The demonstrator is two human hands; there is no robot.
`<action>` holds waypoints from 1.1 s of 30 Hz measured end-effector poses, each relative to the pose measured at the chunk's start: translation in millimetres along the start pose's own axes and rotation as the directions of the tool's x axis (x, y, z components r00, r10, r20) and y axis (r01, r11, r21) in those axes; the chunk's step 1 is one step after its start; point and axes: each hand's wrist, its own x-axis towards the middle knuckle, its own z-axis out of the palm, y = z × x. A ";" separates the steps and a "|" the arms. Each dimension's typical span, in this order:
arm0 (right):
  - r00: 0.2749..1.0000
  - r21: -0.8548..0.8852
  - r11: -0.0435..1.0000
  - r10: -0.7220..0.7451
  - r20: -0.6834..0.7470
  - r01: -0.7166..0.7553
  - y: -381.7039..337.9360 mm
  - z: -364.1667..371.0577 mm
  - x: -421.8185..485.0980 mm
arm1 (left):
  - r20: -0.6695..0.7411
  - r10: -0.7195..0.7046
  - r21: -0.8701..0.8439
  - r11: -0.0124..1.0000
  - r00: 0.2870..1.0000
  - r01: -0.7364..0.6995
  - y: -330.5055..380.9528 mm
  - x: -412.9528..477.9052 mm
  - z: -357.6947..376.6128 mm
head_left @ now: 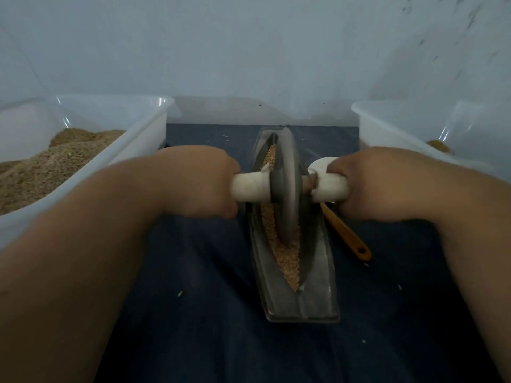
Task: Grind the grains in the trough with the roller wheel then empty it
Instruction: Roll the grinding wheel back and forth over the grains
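Figure: A dark cloth (193, 313) is spread beneath both hands. A grain-filled tub (132, 150) is set outside the left hand (199, 181), and a second tub (387, 125) outside the right hand (367, 181). The trough (318, 286) is laid between the hands, with the roller wheel (286, 183) upright in it. The wheel's white handles (249, 186) are gripped, one in each hand. An orange spoon (348, 239) is seen below the right hand. Grains (287, 261) are held in the trough's groove.

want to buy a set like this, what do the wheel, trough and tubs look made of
Wheel: probably metal, dull dark grey disc. Trough: seemingly same grey metal, faint sheen on its rim. Tubs: translucent whitish plastic, glossy glints on rims.
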 end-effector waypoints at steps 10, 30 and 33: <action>0.996 -0.037 0.996 0.083 0.014 -0.082 -8.6 1.3 -10.0 | 0.046 0.038 -0.054 0.998 0.998 -0.035 2.1 -2.2 -2.4; 0.999 -0.044 0.998 0.039 -0.007 -0.039 -11.0 -3.5 -7.3 | 0.120 0.001 -0.109 0.994 0.993 0.012 3.4 -1.3 -9.5; 0.996 -0.023 0.999 0.031 0.087 -0.029 -13.1 -11.7 -22.3 | 0.214 0.064 -0.164 0.986 0.975 -0.029 6.1 -12.1 -17.1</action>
